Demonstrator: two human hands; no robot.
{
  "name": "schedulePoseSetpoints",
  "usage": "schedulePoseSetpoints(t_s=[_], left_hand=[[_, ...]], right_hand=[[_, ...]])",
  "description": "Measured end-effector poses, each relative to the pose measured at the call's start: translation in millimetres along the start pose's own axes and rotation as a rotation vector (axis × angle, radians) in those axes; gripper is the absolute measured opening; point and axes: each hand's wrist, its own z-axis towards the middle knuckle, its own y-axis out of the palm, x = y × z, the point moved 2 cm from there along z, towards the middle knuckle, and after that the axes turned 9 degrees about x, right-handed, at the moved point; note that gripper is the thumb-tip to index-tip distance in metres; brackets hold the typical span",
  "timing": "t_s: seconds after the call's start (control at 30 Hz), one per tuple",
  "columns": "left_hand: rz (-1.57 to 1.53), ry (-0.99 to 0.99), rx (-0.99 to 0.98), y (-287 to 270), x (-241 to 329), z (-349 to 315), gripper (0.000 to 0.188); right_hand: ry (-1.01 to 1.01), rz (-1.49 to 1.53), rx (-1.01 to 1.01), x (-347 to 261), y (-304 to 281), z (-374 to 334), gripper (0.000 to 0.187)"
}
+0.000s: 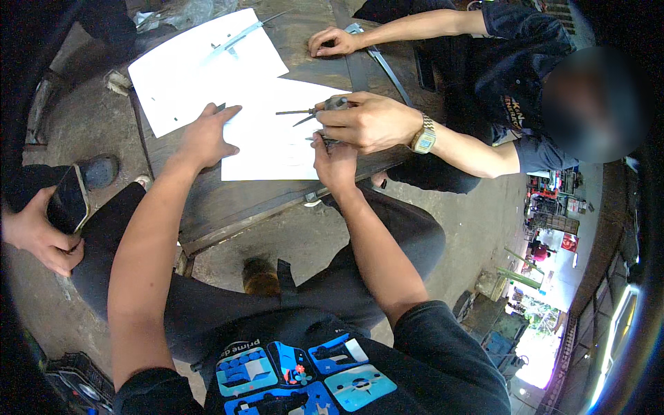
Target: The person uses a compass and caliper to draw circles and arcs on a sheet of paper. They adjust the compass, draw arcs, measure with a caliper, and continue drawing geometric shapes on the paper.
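A person sits at a dark workbench (228,207) with two white paper sheets on it, one at the upper left of the frame (187,66) and one in the middle (277,138). Their left hand (207,135) lies flat and spread on the sheets' edges, holding nothing, pinning the paper down. Their right hand (335,162), just right of centre, is curled up around the lower end of a small metal measuring tool (321,111); how tightly it grips I cannot tell, since a co-worker's hand (370,121) wearing a wristwatch (423,136) covers it from above and pinches the same tool. The tool's thin points lie over the middle sheet. A caliper (238,38) rests on the upper sheet, well apart. The co-worker's other hand (332,41) rests on the bench at the top. At the left edge another person's hand holds a phone (69,200). To do this well, I'd judge the flat hand should keep the paper from sliding while both hands steady the tool.
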Motion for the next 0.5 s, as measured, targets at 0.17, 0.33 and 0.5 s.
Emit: schedulePoseSetpoints(t_s=[0.17,0.33,0.5], left_hand=[[0.012,-0.008,-0.054,-3,1,1,0.090],[0.027,0.040,0.012,-3,2,-2,0.090],[0.030,-0.004,-0.046,-2,2,1,0.088]], right_hand=[[0.119,-0.007,-0.136,-10,1,-1,0.023],[0.227,0.152,-0.234,-28,-1,-1,0.024],[0.206,0.175,-0.257,-42,2,4,0.022]])
